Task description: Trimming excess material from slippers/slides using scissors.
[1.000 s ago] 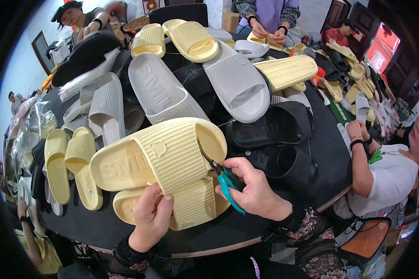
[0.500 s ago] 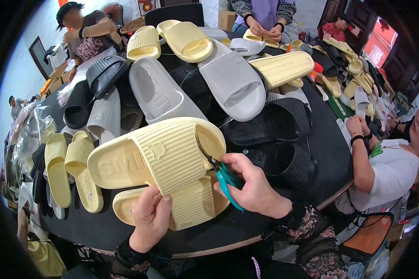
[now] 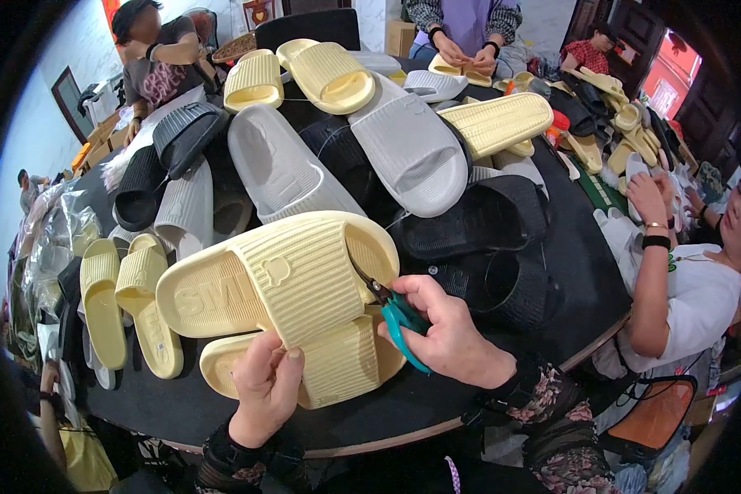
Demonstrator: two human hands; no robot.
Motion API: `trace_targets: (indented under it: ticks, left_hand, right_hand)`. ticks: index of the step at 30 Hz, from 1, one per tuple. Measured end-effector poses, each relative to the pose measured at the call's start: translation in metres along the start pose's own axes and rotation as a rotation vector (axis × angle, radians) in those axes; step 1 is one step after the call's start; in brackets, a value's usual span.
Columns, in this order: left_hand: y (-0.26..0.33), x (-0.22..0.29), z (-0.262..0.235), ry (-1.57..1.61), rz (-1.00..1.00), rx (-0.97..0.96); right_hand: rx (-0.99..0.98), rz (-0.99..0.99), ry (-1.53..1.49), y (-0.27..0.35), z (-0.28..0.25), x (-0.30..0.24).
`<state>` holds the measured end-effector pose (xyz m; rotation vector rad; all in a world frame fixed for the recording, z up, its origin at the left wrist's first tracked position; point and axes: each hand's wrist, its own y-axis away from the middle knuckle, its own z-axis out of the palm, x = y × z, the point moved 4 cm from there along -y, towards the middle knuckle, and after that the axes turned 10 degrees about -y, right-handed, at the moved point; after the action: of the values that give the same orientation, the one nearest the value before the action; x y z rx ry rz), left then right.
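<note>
Pinching the upper yellow slipper (image 3: 210, 292) just beyond my left hand (image 3: 267, 387), I keep my right hand (image 3: 461, 337) curled around the teal-handled scissors (image 3: 398, 319), tips still at its toe opening, so the work has hardly shifted.

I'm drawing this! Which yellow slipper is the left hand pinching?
The upper front slipper, overlapping a lower yellow slipper; the left hand pinches only the upper one's strap.
</note>
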<state>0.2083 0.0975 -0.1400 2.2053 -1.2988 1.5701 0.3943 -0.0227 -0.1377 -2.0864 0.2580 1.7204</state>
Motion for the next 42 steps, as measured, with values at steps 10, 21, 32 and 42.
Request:
trace_targets:
  ticks: [10,21,32,42]
  left_hand:
    - [-0.001,0.002,0.005,0.068,-0.051,-0.001]
    - [-0.008,-0.006,0.003,-0.028,-0.050,-0.005]
    - [-0.014,-0.024,0.004,0.158,-0.131,0.072]
    - [-0.005,-0.009,-0.030,-0.411,-0.158,0.040]
  right_hand:
    - [0.025,0.003,-0.013,-0.001,0.002,0.009]
    - [0.002,0.017,0.031,-0.003,0.002,0.005]
    - [0.010,0.005,0.097,-0.008,-0.011,0.004]
    - [0.097,-0.021,-0.318,-0.002,-0.033,0.000]
